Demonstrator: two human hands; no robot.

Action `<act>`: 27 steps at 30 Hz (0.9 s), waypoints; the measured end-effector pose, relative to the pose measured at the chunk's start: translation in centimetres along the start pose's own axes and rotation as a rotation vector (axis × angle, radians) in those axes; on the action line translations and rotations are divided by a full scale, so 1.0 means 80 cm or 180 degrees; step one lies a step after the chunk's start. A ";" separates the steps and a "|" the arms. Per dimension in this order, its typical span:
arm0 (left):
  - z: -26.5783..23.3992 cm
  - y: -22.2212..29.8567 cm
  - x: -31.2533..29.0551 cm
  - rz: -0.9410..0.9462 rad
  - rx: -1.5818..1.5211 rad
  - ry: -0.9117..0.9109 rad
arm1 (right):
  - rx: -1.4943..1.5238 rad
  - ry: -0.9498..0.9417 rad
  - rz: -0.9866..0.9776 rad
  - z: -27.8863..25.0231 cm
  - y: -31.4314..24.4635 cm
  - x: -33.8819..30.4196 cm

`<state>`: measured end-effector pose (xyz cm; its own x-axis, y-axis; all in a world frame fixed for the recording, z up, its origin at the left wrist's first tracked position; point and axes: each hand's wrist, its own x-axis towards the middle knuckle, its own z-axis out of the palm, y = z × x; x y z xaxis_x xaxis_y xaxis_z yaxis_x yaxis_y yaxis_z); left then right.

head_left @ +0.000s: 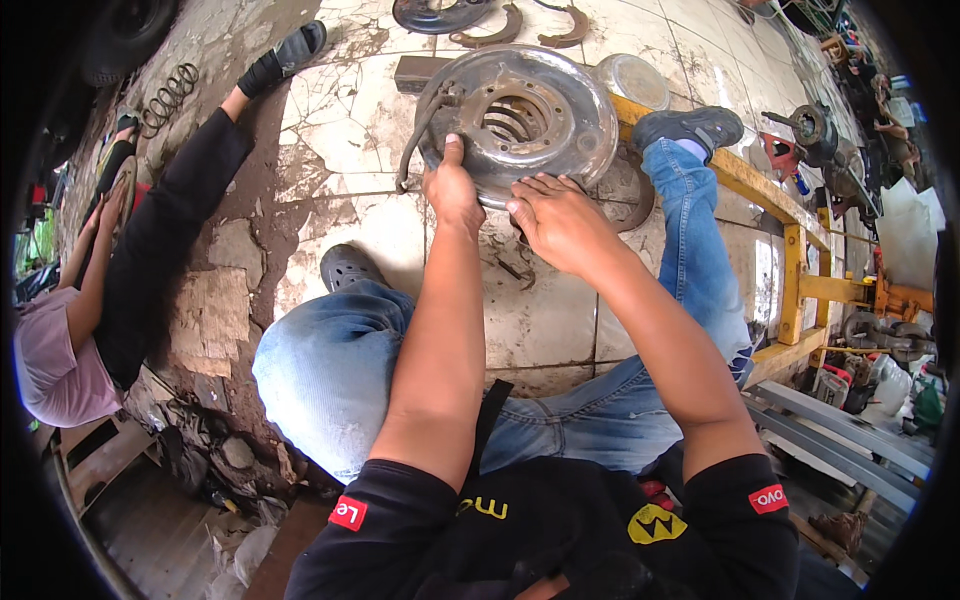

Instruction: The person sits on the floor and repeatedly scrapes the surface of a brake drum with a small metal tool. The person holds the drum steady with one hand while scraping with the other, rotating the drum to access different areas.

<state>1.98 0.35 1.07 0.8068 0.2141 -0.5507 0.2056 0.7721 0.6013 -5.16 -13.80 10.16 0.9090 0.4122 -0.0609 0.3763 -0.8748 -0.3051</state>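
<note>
A round, worn dark-metal brake backing plate (578,110) is in front of me, with a large centre hole and bolt holes around it. Curved metal rings show through the hole, and a dark hose (413,150) hangs off its left side. My left hand (453,190) grips the near-left rim, thumb on top and fingers hidden underneath. On the near-right rim lies my right hand (565,222), its fingers stretched flat over the metal. A curved brake shoe (640,205) shows partly beyond the plate's right edge, on the tiles.
Two brake shoes (492,30) and another dark backing plate (440,14) lie at the far side. A pale round disc (634,80) sits by a yellow metal frame (792,290) on my right. At left are a coil spring (168,100) and another person's outstretched leg (180,220).
</note>
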 end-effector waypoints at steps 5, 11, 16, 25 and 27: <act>-0.003 -0.009 0.003 0.0125 0.0185 0.0194 | 0.0087 0.0127 0.0153 0.000 -0.003 -0.013; -0.005 -0.005 0.001 0.0078 -0.0071 0.0017 | -0.0305 -0.0098 0.0193 -0.004 -0.014 -0.002; -0.003 -0.013 0.003 0.0361 0.0287 0.0234 | -0.0536 -0.0339 0.0382 -0.011 -0.001 0.010; 0.015 -0.001 -0.020 0.0256 0.0225 0.0160 | -0.0691 -0.0646 0.0353 -0.027 0.011 0.010; 0.012 0.000 -0.013 0.0250 0.0187 0.0174 | -0.0545 -0.0480 0.0242 -0.025 0.010 0.006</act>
<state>1.69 -0.45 2.23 0.7906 0.3060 -0.5303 0.1764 0.7156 0.6759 -4.08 -14.86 11.82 0.9037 0.3656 -0.2227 0.3443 -0.9299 -0.1294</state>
